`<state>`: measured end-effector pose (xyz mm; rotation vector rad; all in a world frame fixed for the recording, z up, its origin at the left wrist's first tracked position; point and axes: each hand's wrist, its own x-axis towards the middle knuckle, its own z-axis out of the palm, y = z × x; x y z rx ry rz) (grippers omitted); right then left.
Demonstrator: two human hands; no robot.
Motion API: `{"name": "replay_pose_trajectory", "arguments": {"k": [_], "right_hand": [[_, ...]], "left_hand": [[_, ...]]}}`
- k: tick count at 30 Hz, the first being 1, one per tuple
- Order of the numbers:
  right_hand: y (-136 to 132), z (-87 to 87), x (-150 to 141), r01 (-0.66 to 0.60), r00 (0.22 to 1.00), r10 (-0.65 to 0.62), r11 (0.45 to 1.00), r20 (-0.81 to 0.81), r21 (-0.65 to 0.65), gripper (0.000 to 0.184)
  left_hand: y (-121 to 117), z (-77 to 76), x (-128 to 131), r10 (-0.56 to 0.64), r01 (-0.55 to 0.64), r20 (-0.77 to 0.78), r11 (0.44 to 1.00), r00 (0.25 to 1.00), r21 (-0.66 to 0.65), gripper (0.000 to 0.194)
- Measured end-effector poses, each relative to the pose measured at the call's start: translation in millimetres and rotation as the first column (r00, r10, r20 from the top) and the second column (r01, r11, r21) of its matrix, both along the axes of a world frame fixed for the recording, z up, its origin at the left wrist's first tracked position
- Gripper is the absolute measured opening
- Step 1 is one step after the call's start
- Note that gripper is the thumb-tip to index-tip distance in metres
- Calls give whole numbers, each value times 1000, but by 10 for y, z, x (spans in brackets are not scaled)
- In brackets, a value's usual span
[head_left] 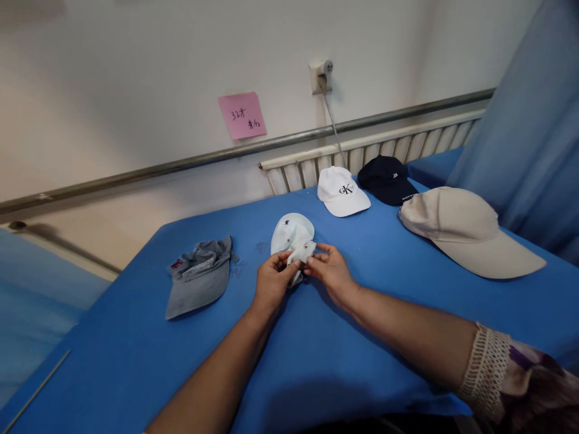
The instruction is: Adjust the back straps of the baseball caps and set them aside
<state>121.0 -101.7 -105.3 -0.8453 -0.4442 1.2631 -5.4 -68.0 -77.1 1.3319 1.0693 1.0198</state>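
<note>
A pale mint baseball cap (293, 230) lies in the middle of the blue-covered table (190, 367), its back strap side toward me. My left hand (274, 278) pinches the strap end of this cap between thumb and fingers. From the other side my right hand (333, 274) grips the same strap area, thumb and fingertips closed on the fabric. Part of the strap and its fastening is hidden behind my fingers. To the left rests a grey cap (199, 286), crumpled, with its brim toward me.
Toward the back right sit a white cap (339, 190) with black letters and a black cap (386, 179). A large beige cap (465, 226) lies at the right. Behind the table are a radiator (380, 147), a metal rail (190, 166) and a plugged-in cord (335, 126).
</note>
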Motion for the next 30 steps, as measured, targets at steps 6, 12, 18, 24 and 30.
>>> {"name": "replay_pose_trajectory", "arguments": {"k": [6, 12, 18, 24, 30], "right_hand": [[51, -23, 165, -300, 929, 273, 950, -249, -82, 23], [122, 25, 236, -351, 901, 337, 936, -274, -5, 18], [3, 119, 143, -279, 941, 281, 959, -189, 40, 33], [42, 21, 153, -161, 973, 154, 986, -173, -29, 19], [5, -43, 203, -258, 886, 158, 949, -437, -179, 7]], "left_hand": [[25, 11, -96, -77, 77, 7, 994, 997, -77, 41], [-76, 11, -109, 4, 136, -355, 919, 935, 369, 36], [-240, 61, -73, 171, 414, -615, 601, 769, 684, 66], [-207, -40, 6, 143, 471, -656, 587, 741, 659, 39], [-98, -89, -36, 211, 351, -627, 676, 750, 648, 23]]}}
